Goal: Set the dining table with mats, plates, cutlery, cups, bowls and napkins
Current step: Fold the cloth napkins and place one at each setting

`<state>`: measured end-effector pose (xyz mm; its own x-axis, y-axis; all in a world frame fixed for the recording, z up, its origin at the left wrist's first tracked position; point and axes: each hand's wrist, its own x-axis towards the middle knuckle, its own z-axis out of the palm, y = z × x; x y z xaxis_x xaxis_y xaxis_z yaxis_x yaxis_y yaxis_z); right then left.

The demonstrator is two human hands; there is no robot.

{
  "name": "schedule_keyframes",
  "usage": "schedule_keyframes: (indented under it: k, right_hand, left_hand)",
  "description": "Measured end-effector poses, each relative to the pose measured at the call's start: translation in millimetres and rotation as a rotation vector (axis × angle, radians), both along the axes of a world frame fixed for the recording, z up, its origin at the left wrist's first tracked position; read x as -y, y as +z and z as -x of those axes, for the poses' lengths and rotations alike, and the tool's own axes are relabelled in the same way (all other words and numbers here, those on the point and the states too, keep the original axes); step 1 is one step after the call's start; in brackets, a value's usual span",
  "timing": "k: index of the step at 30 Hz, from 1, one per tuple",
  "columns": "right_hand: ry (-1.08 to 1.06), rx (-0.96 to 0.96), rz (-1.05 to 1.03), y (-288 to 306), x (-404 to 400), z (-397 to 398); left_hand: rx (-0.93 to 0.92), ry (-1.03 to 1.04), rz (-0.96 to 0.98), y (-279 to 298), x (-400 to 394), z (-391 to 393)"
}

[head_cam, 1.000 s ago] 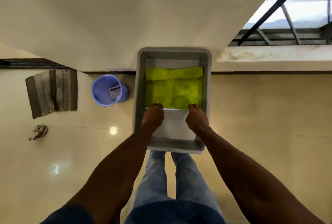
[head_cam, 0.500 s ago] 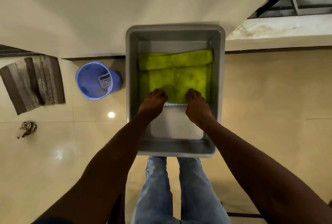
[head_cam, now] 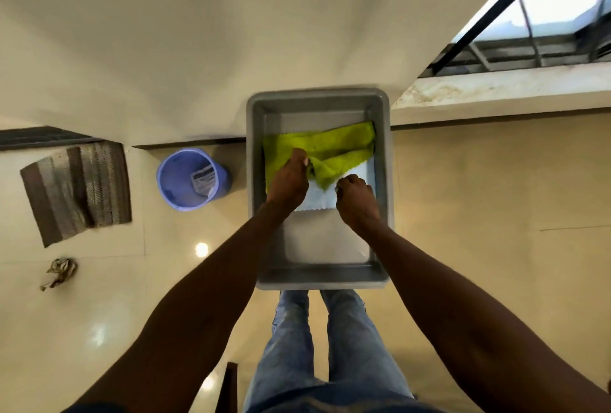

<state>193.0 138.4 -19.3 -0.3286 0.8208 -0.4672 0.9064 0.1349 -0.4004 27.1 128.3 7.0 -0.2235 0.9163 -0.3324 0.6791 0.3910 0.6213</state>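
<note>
In the grey tub [head_cam: 317,277], the left hand [head_cam: 289,182] pinches the green cloth [head_cam: 330,151]; the right hand [head_cam: 357,196] pinches the white cloth [head_cam: 319,196] beneath

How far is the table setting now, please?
Done: nothing visible; no table or laid place shows. In hand: the left hand grips the green cloth in the grey tub; the right hand pinches the white cloth beneath. Left: everything else.

Cloth [head_cam: 334,144] in bin [head_cam: 317,280]; bucket [head_cam: 180,181] left of bin.
</note>
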Motion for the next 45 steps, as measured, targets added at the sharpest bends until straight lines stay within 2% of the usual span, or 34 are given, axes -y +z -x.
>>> schedule_keyframes:
  k: [5, 8, 11, 19, 24, 27, 33, 39, 43, 45]
  right_hand:
    - [-0.244, -0.105, -0.039, 82, 4, 12]
    - [-0.297, -0.235, -0.066, 125, 11, 20]
    - [-0.294, -0.313, -0.07, 159, 15, 32]
    - [-0.306, -0.583, -0.213, 236, -7, 66]
    - [-0.235, -0.462, -0.331, 264, -26, 58]
    - [-0.248, -0.439, -0.387, 274, -43, 49]
    - [-0.312, -0.504, -0.469, 292, -67, 27]
    - [-0.538, -0.603, -0.519, 301, -79, 13]
    - [-0.621, -0.684, -0.47, 304, -76, 11]
    - [-0.719, -0.723, -0.402, 297, -75, 9]
  left_hand:
    - [0.165, -0.032, 0.147, 89, -22, 11]
    - [0.205, -0.184, 0.171, 143, -29, 24]
    - [0.195, -0.328, 0.13, 187, -31, 34]
    - [0.163, -0.345, -0.105, 262, -39, 51]
    - [0.146, -0.373, -0.145, 296, -43, 76]
    - [-0.007, -0.385, -0.123, 308, -50, 98]
    - [-0.084, -0.059, -0.281, 309, -59, 123]
    - [-0.023, 0.164, -0.355, 303, -61, 136]
    - [0.104, 0.265, -0.4, 300, -55, 131]
    - [0.265, 0.367, -0.367, 293, -52, 130]
